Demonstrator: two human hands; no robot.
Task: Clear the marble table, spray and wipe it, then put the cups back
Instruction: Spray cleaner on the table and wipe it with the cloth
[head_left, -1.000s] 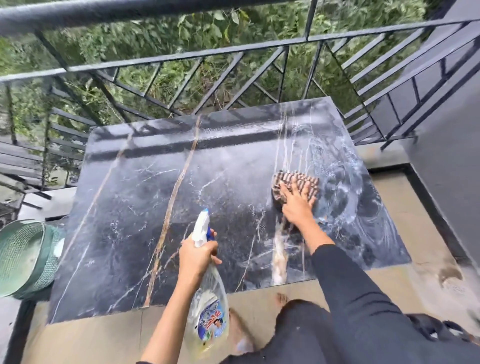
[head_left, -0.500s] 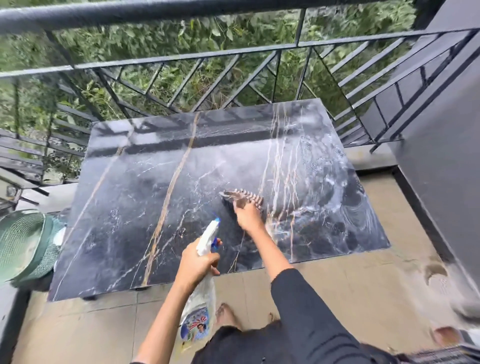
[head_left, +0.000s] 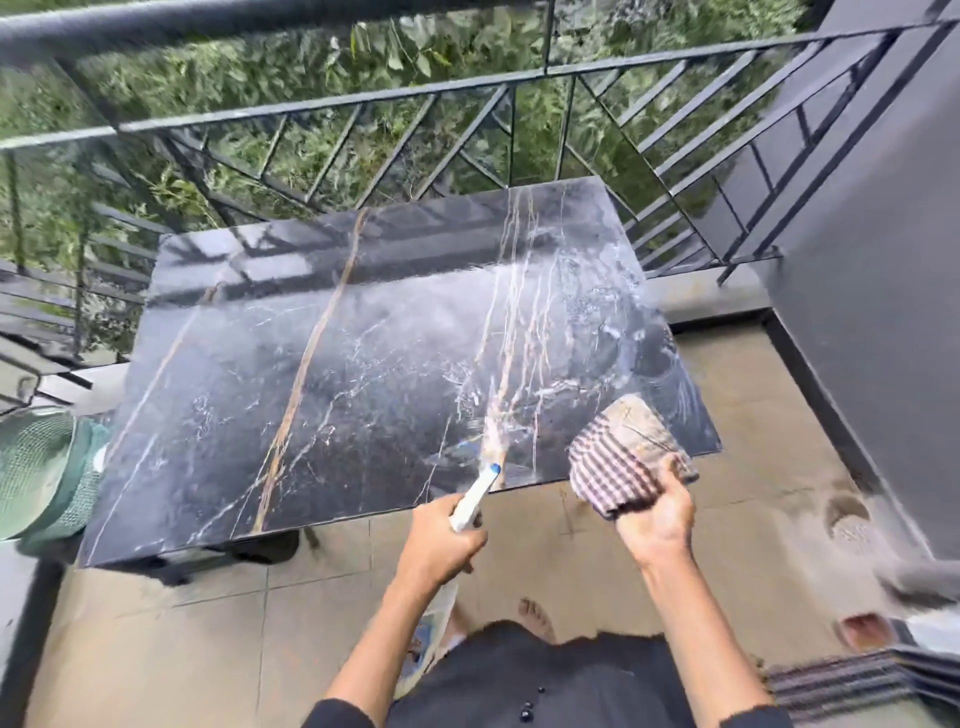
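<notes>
We list: a black metal railing (head_left: 156, 23) well beyond the grips, with green foliage (head_left: 234, 67) behind it; a green mesh basket (head_left: 31, 467) far to their left; a grey wall (head_left: 872, 338) to their right; a striped mat (head_left: 836, 683) and tan floor tiles (head_left: 182, 649) beneath them.

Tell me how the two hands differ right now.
The left hand grips a white spray bottle aimed at the table; the right hand grips a checked cloth. The left hand is opposite the table's middle; the right hand is by its near right corner. Both are curled around cleaning things.
</notes>
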